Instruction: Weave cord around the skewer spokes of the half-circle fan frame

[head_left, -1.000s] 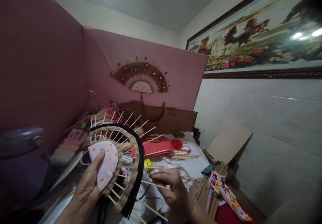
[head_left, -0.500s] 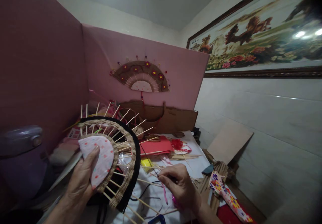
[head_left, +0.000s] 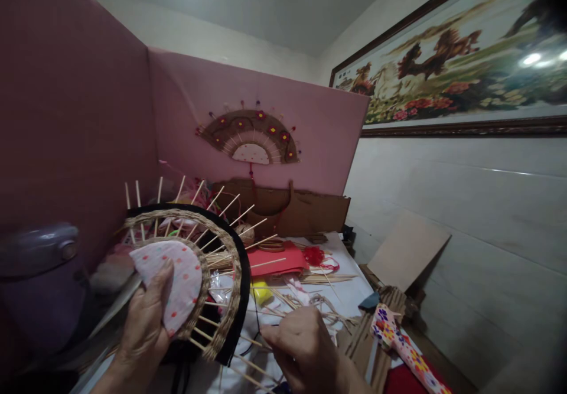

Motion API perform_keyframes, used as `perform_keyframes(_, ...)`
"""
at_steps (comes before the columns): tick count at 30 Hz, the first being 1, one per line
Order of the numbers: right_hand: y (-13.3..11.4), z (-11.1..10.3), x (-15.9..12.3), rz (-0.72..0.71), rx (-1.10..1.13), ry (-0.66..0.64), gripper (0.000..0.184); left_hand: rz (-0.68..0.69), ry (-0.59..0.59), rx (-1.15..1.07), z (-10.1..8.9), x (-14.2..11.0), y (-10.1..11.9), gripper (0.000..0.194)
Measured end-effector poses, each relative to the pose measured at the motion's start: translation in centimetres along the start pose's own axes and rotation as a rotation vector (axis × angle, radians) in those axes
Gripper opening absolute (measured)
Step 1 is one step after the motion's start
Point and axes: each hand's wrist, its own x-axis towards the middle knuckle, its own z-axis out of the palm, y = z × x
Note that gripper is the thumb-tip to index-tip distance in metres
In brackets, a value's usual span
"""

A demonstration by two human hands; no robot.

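gripping fan (head_left: pixel 205 285) in left hand (head_left: pixel 144 326), with thumb on its dotted cloth (head_left: pixel 186 273); holding it tilted above table (head_left: pixel 344 261), left of centre. pinching black thread (head_left: pixel 256 308) in right hand (head_left: pixel 305 347), near the fan's black rim (head_left: pixel 245 287). seeing red paper (head_left: pixel 283 252) and yellow lump (head_left: pixel 262 293) on table beyond, plus a flowered fan (head_left: pixel 249 120) up on pink board (head_left: pixel 323 134) behind.

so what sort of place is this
Probably a small craft corner, perhaps in a home: the left hand holds a fan of sticks and braid, a flowered fan hangs on the pink panel, and a red sheet and thin sticks lie on the table.
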Motion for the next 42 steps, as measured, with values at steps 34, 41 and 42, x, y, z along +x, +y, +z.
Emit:
perform_keyframes(34, -0.6, 2.7, 0.1, 0.161, 0.589, 0.331, 0.024, -0.352, -0.049, -0.203, 0.4, -0.2, 0.0, 0.025)
perform_keyframes(41, -1.2, 2.0, 0.5, 0.167, 0.488, 0.484, 0.028, -0.388, -0.09, -0.162, 0.4, -0.6, 0.1, 0.02)
perform_keyframes(42, -1.2, 1.9, 0.6, 0.156, 0.491, 0.485, 0.029, -0.406, -0.096, -0.15, 0.4, -0.6, 0.2, 0.019)
